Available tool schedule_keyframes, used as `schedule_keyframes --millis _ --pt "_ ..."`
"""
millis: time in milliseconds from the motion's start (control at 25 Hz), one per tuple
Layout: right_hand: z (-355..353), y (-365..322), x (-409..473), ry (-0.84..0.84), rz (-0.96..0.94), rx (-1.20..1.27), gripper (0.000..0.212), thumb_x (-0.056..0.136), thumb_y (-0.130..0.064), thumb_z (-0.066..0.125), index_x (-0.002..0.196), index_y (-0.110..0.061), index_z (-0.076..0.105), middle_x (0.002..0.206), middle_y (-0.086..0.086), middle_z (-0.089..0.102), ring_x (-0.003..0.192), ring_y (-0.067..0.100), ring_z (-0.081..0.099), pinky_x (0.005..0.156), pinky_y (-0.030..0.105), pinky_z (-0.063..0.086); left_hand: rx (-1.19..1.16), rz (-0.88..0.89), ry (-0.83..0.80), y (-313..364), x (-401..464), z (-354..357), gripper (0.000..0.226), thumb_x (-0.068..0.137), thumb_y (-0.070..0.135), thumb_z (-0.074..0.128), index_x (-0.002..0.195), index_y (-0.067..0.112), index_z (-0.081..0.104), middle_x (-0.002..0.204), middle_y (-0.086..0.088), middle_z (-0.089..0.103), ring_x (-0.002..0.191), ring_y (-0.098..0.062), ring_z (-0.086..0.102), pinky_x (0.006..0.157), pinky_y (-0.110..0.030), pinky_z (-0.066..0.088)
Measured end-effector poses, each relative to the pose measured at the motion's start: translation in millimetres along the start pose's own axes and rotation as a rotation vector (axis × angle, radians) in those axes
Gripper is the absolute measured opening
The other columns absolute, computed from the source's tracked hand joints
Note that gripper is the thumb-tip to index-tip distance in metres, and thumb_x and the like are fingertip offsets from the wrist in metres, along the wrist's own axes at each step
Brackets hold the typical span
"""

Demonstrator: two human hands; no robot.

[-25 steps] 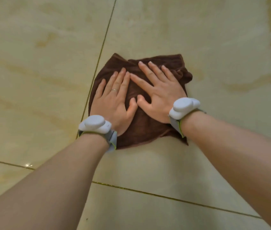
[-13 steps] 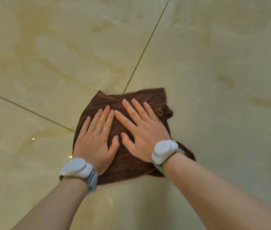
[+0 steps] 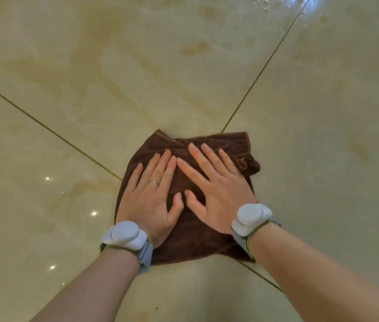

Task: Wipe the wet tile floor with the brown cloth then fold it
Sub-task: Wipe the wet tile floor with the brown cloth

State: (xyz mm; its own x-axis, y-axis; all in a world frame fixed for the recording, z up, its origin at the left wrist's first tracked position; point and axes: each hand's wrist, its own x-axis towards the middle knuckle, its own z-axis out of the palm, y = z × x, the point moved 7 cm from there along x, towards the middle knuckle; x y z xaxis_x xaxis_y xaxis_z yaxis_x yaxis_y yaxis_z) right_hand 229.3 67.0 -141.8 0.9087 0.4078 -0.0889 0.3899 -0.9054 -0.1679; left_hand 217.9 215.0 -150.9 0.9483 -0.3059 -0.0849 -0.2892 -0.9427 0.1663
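My left hand (image 3: 147, 203) and right hand (image 3: 216, 194) lie flat, fingers (image 3: 197, 156) spread wide, pressing the brown cloth (image 3: 193, 238) onto the tile floor (image 3: 311, 147). The cloth covers the crossing of two grout lines (image 3: 44, 127). Its far edge is rumpled at the right corner; its near edge lies by my wrist bands (image 3: 125, 237). Bare glossy tile extends on every side, with droplets at the far right.
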Motion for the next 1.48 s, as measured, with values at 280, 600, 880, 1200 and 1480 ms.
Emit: schedule_keyframes --millis 280,600,880,1200,1480 --pt "-10.5 39.4 98.4 0.049 -0.019 -0.078 0.067 0.099 -0.054 0.035 0.163 -0.036 0.024 0.173 0.000 0.016 0.160 0.023 0.013 0.129 0.047 0.013 -0.031 -0.060 0.097 -30.0 91.4 -8.6 0.071 0.099 0.048 0.028 0.163 0.019 0.016 0.170 0.005 0.012 0.156 -0.012 0.009 0.127 -0.040 0.009" --pt "-11.4 24.6 100.4 0.049 -0.049 -0.090 0.067 0.101 -0.052 0.033 0.164 -0.032 0.022 0.173 0.003 0.014 0.160 0.025 0.012 0.129 0.048 0.012 -0.056 -0.077 0.085 -39.5 83.9 -13.4 0.069 0.100 0.048 0.027 0.163 0.020 0.016 0.170 0.006 0.011 0.156 -0.011 0.008 0.128 -0.041 0.010" --pt "11.2 -101.4 10.8 -0.079 -0.197 0.001 0.069 0.101 -0.050 0.039 0.164 -0.027 0.023 0.173 0.006 0.011 0.160 0.027 0.009 0.128 0.051 0.013 -0.020 -0.202 -0.003 -67.4 -81.3 -8.5 0.072 0.098 0.046 0.035 0.163 0.020 0.015 0.170 0.006 0.009 0.157 -0.012 0.007 0.126 -0.045 0.019" --pt "23.0 -149.7 5.8 -0.125 -0.285 0.015 0.069 0.101 -0.052 0.041 0.164 -0.032 0.021 0.174 0.001 0.009 0.160 0.023 0.006 0.129 0.049 0.015 -0.039 -0.270 -0.020 -95.0 -129.3 -8.6 0.075 0.096 0.048 0.038 0.162 0.020 0.017 0.170 0.005 0.011 0.157 -0.012 0.009 0.125 -0.044 0.017" --pt "16.7 -151.2 102.9 -0.080 -0.230 -0.018 0.069 0.101 -0.052 0.038 0.164 -0.030 0.022 0.174 0.003 0.011 0.160 0.025 0.009 0.129 0.048 0.011 -0.045 -0.269 0.011 -162.2 -52.3 -24.9 0.072 0.098 0.047 0.033 0.163 0.022 0.015 0.170 0.007 0.010 0.156 -0.010 0.007 0.127 -0.042 0.013"
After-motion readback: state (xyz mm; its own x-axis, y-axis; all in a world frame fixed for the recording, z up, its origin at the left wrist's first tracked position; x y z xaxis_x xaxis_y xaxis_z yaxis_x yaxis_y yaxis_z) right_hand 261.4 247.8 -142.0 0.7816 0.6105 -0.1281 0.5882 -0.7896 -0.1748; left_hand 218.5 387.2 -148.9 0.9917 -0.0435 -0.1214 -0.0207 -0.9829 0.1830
